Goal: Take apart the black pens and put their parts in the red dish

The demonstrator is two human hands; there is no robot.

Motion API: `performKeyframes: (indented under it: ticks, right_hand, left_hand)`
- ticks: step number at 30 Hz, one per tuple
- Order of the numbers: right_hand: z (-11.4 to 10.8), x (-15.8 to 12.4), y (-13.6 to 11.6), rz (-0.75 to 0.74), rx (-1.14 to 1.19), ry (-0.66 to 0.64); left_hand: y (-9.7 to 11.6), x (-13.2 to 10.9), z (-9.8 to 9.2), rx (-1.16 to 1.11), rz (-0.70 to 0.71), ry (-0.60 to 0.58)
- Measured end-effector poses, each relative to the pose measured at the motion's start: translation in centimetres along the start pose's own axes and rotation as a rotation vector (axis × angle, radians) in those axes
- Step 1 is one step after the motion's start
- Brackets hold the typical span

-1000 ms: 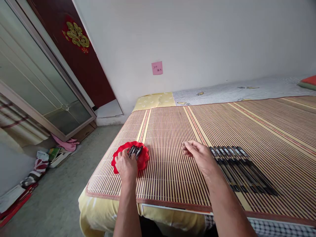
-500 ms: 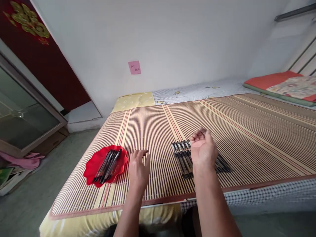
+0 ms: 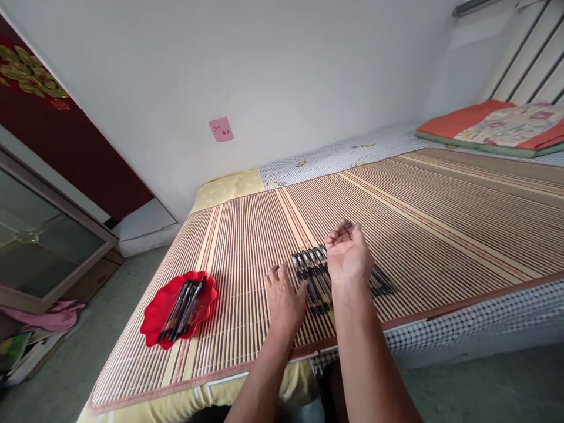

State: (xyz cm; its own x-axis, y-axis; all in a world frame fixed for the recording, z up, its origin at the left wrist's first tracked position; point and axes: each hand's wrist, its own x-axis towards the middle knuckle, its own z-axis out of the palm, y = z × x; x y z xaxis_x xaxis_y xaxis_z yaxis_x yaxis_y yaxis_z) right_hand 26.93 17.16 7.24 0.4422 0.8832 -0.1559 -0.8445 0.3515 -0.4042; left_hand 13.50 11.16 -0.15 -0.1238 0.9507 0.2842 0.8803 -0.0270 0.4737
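A row of black pens [image 3: 314, 281] lies side by side on the striped bamboo mat [image 3: 247, 247]. My left hand [image 3: 284, 299] is just left of the row, fingers apart and holding nothing. Above the row's right part is my right hand [image 3: 349, 255], its palm turned up, the fingers loosely bent and nothing visible in them. It hides the middle of the row; more pen ends show to its right. Several more black pens [image 3: 181, 310] rest in a bundle on a red scalloped plate [image 3: 152, 317] at the left.
The mat covers a bed beside a white wall [image 3: 282, 64] that carries a pink paper note [image 3: 221, 129]. Folded orange and floral bedding [image 3: 493, 129] lies at the far right. A glass-panelled door [image 3: 39, 229] stands at the left above the grey floor [image 3: 106, 299].
My left hand has moved right, from beside the red plate to the row of pens. My right hand keeps its place over the row. The camera view has shifted and tilted slightly.
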Motion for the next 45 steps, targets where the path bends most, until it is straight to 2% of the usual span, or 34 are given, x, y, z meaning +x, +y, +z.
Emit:
performKeyframes:
  ticks: [6,11,16,22,30,37,45]
  right_hand:
    - [-0.7,1.1,-0.6,-0.034,-0.063,-0.050]
    - [-0.4,1.0,-1.2,0.028,0.031,-0.003]
    - [-0.5,1.0,-1.4,0.025,0.040,-0.004]
    - [-0.8,1.4,-1.0,0.008,-0.014,-0.043]
    - [-0.9,1.5,-0.7,0.009,-0.030,-0.064]
    - [-0.5,1.1,-0.8,0.041,0.024,-0.020]
    - [-0.7,1.2,-0.8,0.050,0.014,-0.023]
  left_hand:
    - [-0.2,0.6,1.9,0.015,-0.011,0.031]
    - [-0.3,0.5,2.5,0.052,-0.025,-0.003]
    - [-0.7,0.7,2.2,0.078,-0.035,-0.030]
    - [-0.7,0.2,1.7,0.026,-0.031,0.046]
    - [-0.4,-0.6,2.1,0.037,-0.058,0.006]
    - [-0.5,-0.8,1.1,0.019,-0.033,0.073]
    - [0.6,-0.6,1.9,0.005,-0.041,-0.001]
